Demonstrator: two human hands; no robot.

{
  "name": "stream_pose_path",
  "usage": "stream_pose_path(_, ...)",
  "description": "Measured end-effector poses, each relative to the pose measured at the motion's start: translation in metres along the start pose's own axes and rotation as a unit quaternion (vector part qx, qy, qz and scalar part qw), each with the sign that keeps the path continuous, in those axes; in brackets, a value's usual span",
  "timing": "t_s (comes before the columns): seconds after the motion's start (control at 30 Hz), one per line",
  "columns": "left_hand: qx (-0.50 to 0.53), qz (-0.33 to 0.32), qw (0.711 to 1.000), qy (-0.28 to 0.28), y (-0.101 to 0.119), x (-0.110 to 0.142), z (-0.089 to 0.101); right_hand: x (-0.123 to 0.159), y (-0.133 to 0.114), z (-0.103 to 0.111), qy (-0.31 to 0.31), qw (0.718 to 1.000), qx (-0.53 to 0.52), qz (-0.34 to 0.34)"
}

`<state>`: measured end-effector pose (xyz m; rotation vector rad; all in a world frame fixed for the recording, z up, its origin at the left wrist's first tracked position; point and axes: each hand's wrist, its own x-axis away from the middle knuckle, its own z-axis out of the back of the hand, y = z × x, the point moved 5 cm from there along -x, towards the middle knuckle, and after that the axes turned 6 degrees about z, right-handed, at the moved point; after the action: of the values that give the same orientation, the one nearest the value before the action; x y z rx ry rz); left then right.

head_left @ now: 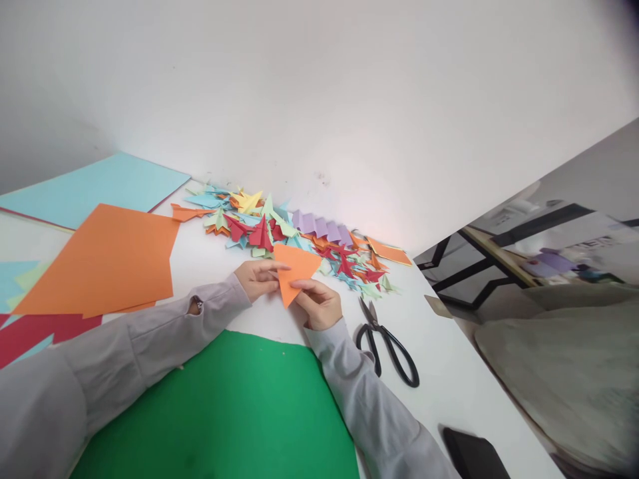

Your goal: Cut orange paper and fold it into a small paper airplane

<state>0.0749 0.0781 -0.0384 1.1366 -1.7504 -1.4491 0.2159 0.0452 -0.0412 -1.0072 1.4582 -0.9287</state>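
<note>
Betw. L grip [257,278] & R grip [321,306]: orange ppr [295,265].

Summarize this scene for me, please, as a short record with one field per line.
left hand: pinching the left edge of an orange paper triangle, hand at
right hand: holding the triangle's lower right side, hand at
behind hands: pile of small folded papers in several colours, plus a pleated lilac strip
right of hands: black-handled scissors, blades slightly open
near right edge of table: black flat object, partly out of view
left side: large orange sheets; light blue sheet farther back
front: green sheet, partly under the sleeves
</note>
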Motion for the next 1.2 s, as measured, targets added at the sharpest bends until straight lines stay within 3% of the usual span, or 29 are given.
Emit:
stream_pose_path(0.2,-0.014,0.041,0.998,0.049,0.0016,0.0006,0.0009,0.0039,-0.0041,-0.0099,0.018,0.999,-0.046,0.002)
stream_pose_path(0.6,-0.042,0.038,0.996,0.069,0.0047,0.0033,-0.0005,0.0014,-0.0013,-0.0067,0.025,0.998,-0.058,-0.002)
stream_pose_path(0.8,-0.115,0.056,0.987,0.097,0.0072,0.0072,0.0022,0.0045,-0.0028,-0.0045,0.07,0.996,0.02,-0.046)
stream_pose_path(1.03,-0.032,0.061,0.993,0.099,0.0021,0.005,0.0006,0.0027,-0.0021,-0.0023,0.091,0.995,0.015,-0.039)
stream_pose_path(1.2,-0.044,0.065,0.992,0.098,0.0044,0.0052,0.0002,0.0028,-0.001,-0.0038,0.095,0.994,-0.012,-0.044)
